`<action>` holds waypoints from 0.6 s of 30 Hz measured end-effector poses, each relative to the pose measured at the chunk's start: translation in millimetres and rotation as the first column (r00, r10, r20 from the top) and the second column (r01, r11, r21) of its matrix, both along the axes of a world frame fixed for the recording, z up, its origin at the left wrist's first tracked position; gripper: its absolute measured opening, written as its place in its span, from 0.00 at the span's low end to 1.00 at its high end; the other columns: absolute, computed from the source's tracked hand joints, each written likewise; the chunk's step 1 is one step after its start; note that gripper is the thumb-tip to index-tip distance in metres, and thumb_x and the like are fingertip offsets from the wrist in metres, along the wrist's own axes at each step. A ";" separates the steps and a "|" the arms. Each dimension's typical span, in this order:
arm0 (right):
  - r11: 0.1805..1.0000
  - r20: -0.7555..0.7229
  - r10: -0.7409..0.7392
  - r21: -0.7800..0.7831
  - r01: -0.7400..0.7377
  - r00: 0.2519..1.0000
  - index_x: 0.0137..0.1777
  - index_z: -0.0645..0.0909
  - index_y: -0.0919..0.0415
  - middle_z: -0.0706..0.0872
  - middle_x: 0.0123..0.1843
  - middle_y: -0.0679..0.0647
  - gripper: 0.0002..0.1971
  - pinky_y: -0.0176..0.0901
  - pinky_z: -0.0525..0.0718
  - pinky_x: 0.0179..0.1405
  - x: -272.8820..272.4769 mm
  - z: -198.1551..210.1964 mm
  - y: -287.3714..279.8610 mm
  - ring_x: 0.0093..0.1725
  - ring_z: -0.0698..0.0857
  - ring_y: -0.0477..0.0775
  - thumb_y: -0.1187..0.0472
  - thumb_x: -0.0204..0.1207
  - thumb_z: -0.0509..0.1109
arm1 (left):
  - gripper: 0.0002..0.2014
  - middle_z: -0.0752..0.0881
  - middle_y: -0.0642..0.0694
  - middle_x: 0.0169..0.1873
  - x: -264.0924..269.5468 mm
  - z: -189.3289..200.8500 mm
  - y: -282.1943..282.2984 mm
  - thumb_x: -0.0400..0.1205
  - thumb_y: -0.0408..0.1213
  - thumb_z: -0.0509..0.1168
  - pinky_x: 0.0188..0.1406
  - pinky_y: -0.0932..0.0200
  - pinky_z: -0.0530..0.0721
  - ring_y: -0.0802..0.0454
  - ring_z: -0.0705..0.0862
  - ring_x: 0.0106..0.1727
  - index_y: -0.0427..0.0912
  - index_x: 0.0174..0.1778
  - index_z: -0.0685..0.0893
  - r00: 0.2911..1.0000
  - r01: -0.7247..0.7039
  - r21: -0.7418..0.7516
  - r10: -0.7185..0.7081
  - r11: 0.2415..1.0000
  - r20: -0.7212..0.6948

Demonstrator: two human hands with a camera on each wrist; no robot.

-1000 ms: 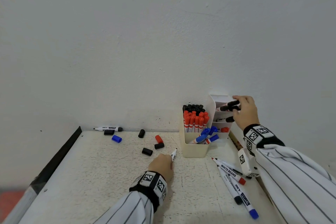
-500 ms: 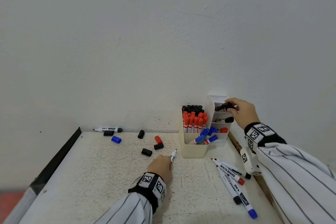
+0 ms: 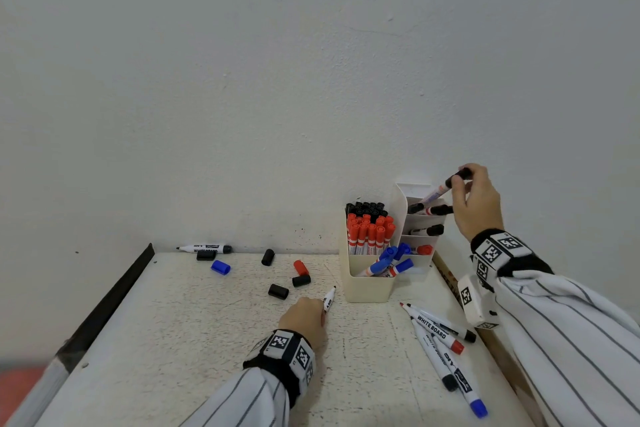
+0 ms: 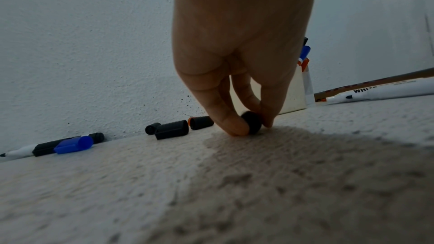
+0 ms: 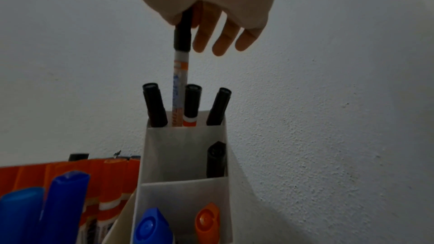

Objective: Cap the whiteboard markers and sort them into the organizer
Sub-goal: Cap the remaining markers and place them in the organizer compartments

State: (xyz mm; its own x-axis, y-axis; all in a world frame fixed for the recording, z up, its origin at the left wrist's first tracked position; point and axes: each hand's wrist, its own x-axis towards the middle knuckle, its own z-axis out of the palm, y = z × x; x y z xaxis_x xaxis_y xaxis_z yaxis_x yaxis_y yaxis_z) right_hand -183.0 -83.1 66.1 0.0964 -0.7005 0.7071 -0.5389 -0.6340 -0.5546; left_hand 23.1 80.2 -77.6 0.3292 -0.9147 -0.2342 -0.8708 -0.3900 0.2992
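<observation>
My right hand pinches the cap end of a black-capped marker. The marker's lower end stands in the top rear compartment of the cream organizer, beside three other black-capped markers. In the right wrist view the held marker points down into that compartment from my right hand. My left hand rests on the table and grips an uncapped marker with its tip pointing away. In the left wrist view the fingertips pinch its black end.
Loose caps lie left of the organizer: blue, red and several black ones. One uncapped marker lies along the wall. Several uncapped markers lie at the front right. The table's left edge is dark.
My right hand has risen and tipped the black-capped marker more upright over the top compartment. The left hand and its marker have stayed put.
</observation>
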 end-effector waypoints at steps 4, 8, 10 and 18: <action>0.999 0.037 0.043 -0.013 -0.043 0.998 0.63 0.69 0.69 0.84 0.50 0.66 0.12 0.42 0.75 0.40 -6.9 3.6 2.6 0.46 0.83 0.60 0.64 0.83 0.56 | 0.14 0.78 0.41 0.62 -1.2 1.6 0.0 0.83 0.35 0.56 0.60 0.54 0.81 0.45 0.80 0.60 0.40 0.63 0.78 1.000 -0.009 0.002 0.009 1.000 0.004; 0.998 0.007 0.062 0.005 -0.062 0.998 0.63 0.70 0.70 0.85 0.51 0.65 0.12 0.41 0.75 0.43 -10.7 2.8 6.8 0.45 0.81 0.56 0.65 0.82 0.58 | 0.14 0.78 0.41 0.62 -2.5 2.8 1.9 0.82 0.34 0.58 0.58 0.55 0.81 0.45 0.80 0.60 0.40 0.64 0.76 0.999 -0.041 -0.015 0.042 0.999 0.003; 0.999 0.010 0.051 -0.015 -0.051 0.999 0.62 0.71 0.69 0.85 0.51 0.65 0.12 0.41 0.74 0.44 -11.1 2.6 7.3 0.45 0.81 0.57 0.66 0.82 0.59 | 0.17 0.77 0.41 0.63 -2.5 3.1 3.7 0.81 0.35 0.60 0.59 0.54 0.80 0.45 0.79 0.62 0.41 0.66 0.72 0.998 -0.061 -0.023 0.060 0.998 -0.014; 0.998 -0.271 -0.023 0.043 0.036 0.962 0.59 0.78 0.62 0.86 0.50 0.57 0.11 0.55 0.80 0.55 -0.5 -12.6 1.6 0.47 0.83 0.59 0.61 0.77 0.67 | 0.20 0.77 0.40 0.64 3.3 5.0 7.2 0.79 0.34 0.62 0.60 0.55 0.80 0.44 0.79 0.62 0.41 0.67 0.70 0.993 -0.085 -0.015 0.083 0.996 -0.079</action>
